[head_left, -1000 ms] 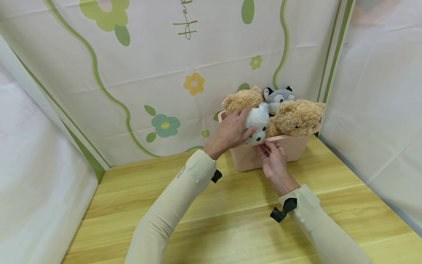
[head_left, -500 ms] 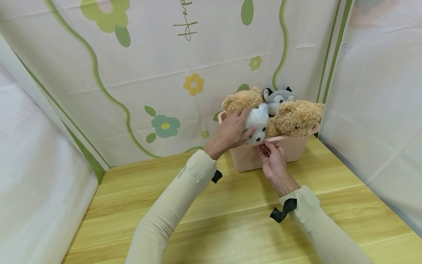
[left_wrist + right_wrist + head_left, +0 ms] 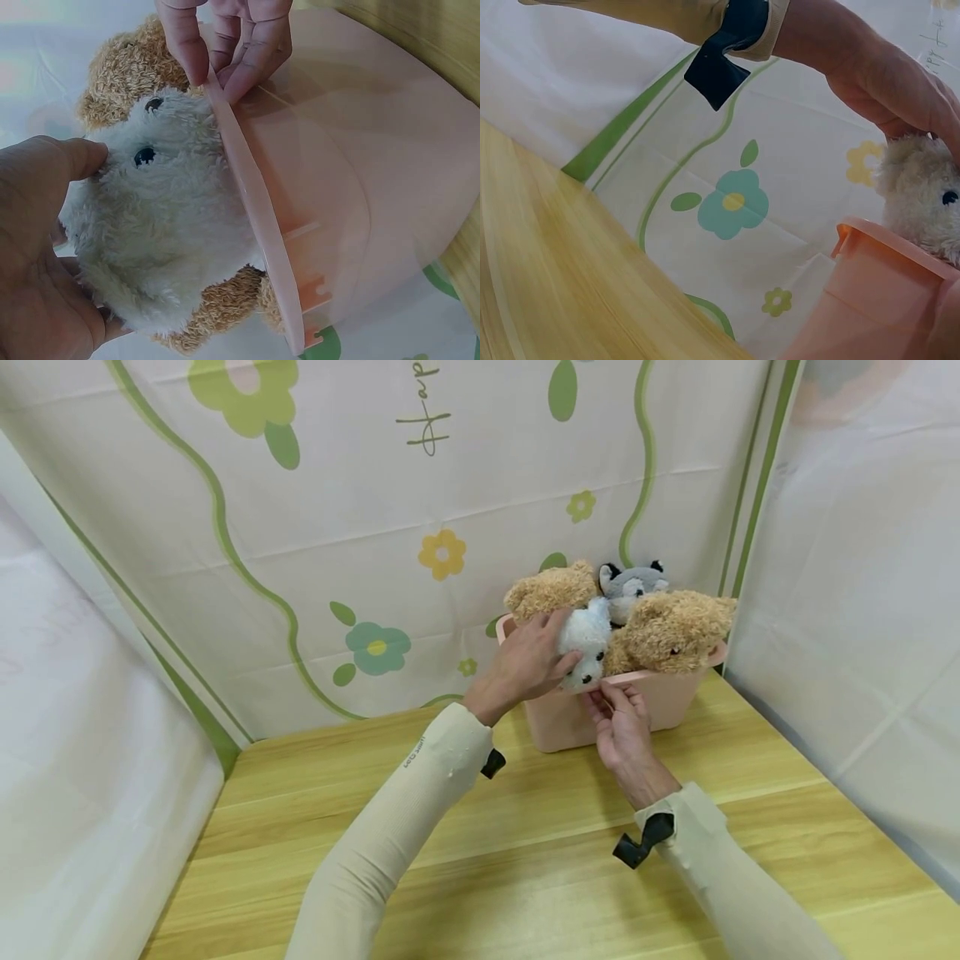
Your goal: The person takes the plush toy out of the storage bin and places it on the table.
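A pink plastic bin (image 3: 555,727) stands at the table's back right, filled with plush toys. My left hand (image 3: 525,656) grips a fluffy white plush toy (image 3: 588,628) at the bin's front left; thumb and fingers curl round its head in the left wrist view. The toy's lower part is hidden behind the rim (image 3: 251,184). With fingers and thumb, my right hand (image 3: 628,731) pinches the front rim just below that toy. Around it sit a curly brown plush toy (image 3: 551,587), another brown plush toy (image 3: 678,631) and a grey plush toy with dark ears (image 3: 637,583).
The wooden table (image 3: 360,793) stretches left and forward of the bin. Close behind the bin hangs a white curtain (image 3: 337,527) printed with flowers. More white cloth hangs at the left (image 3: 97,735) and right (image 3: 847,652). A black strap (image 3: 648,839) is on the right wrist.
Both hands keep their hold on the plush toy and the rim. The whole head view has shifted down very slightly; nothing else has visibly moved.
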`<state>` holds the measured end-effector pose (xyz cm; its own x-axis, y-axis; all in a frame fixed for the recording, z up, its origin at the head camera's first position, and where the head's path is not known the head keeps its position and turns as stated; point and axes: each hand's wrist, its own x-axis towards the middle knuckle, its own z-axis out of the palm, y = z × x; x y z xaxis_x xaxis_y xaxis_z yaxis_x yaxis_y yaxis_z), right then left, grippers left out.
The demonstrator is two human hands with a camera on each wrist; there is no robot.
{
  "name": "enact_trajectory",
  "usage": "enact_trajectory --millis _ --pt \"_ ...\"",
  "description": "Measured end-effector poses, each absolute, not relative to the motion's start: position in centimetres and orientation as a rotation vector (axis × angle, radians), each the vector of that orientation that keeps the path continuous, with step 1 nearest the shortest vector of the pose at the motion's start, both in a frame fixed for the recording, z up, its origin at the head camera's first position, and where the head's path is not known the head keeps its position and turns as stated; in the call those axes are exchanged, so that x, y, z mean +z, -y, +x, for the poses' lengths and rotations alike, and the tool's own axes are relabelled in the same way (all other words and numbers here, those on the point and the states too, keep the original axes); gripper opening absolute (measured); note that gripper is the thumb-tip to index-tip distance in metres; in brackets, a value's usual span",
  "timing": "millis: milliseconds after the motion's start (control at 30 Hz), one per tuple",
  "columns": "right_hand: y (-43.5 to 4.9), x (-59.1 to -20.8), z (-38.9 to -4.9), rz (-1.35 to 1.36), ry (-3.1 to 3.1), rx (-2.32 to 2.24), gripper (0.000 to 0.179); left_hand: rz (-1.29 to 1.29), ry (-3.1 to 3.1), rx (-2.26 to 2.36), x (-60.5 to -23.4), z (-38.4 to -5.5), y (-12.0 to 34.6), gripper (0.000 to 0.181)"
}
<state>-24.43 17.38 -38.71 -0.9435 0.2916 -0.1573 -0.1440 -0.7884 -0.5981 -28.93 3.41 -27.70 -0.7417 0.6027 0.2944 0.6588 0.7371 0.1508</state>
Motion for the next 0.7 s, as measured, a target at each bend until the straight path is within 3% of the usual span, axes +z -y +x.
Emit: enact_trajectory --millis 700 --pt "-17.47 -38.84 -24.34 -0.347 0.876 2.749 0.013 -1.003 2.697 -0.396 -27.99 -28.74 -3.22 0.064"
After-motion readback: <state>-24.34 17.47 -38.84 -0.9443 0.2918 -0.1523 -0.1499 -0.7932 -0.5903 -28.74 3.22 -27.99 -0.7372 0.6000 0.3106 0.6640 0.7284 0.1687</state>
